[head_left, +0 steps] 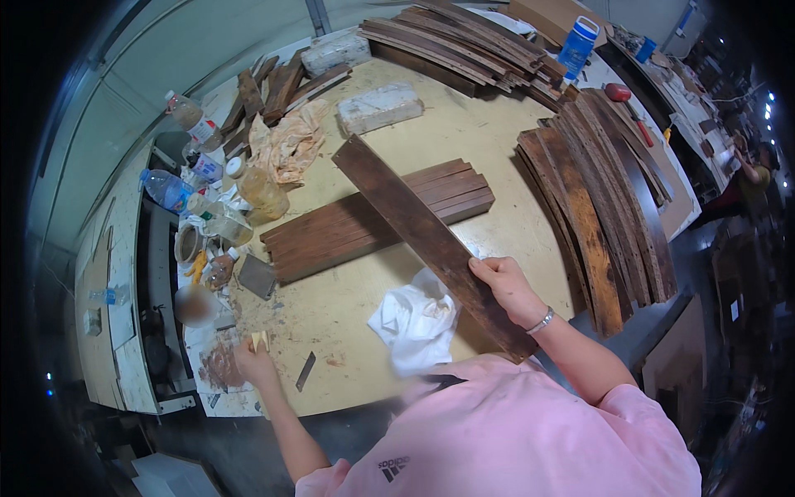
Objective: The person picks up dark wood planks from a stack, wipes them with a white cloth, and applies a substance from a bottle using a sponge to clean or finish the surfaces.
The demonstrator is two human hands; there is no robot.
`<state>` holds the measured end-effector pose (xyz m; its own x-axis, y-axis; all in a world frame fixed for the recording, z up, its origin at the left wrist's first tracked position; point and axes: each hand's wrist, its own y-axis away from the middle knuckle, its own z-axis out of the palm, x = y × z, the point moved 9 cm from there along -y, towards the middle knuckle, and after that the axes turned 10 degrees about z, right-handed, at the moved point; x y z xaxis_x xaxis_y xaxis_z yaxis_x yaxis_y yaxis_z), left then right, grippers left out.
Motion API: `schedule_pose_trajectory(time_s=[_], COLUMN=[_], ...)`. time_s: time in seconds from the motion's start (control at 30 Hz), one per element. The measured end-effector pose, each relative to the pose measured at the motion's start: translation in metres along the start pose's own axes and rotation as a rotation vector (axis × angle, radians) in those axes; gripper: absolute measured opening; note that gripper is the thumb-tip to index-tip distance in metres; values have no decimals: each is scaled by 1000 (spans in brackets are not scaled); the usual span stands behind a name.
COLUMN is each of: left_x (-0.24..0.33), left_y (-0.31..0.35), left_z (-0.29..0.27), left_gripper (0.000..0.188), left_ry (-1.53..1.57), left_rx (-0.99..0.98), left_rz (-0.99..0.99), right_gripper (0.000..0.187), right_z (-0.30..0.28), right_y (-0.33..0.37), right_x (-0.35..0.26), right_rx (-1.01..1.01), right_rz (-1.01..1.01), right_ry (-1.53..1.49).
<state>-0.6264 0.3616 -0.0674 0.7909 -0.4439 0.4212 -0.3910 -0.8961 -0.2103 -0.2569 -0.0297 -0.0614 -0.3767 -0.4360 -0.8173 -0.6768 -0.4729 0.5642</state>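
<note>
My right hand (507,288) is closed on the edge of a long dark brown wooden board (414,228), thumb on its upper face. The board slants from near my body to the far left, its far part above a stack of reddish-brown wooden strips (331,238). At the near left, my left hand (252,363) is closed around a small pale-yellow piece (261,340); its exact kind I cannot make out. That hand is over a brown-stained patch (222,361) of the table. A crumpled white cloth (412,325) lies beside the board's near half.
Dark curved wooden strips are piled at the right (592,215) and far side (455,45). Bottles and jars (263,195) crowd the left edge near a stained rag (288,142). A wrapped block (379,108), a blue bottle (578,48) and a thin dark strip (305,371) also lie about.
</note>
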Motion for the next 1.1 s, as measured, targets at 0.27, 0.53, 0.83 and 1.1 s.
schedule_pose_trajectory(time_s=[0.27,0.53,0.83,1.1], left_x=[228,286,389,376], left_y=[112,111,104,66], left_z=[30,78,30,10], left_gripper=[61,35,26,38], left_ry=[485,759,819,639], left_rx=[-298,-329,23,124], left_rz=[695,749,1299,1126], right_gripper=[42,41,50,51], right_z=[9,-16,-28,-40], right_y=[10,20,29,47], right_x=[-5,-11,-15,1], right_rx=[-3,24,164,190], right_rz=[41,2,-153,-163], right_ry=[-114,-95,269,218])
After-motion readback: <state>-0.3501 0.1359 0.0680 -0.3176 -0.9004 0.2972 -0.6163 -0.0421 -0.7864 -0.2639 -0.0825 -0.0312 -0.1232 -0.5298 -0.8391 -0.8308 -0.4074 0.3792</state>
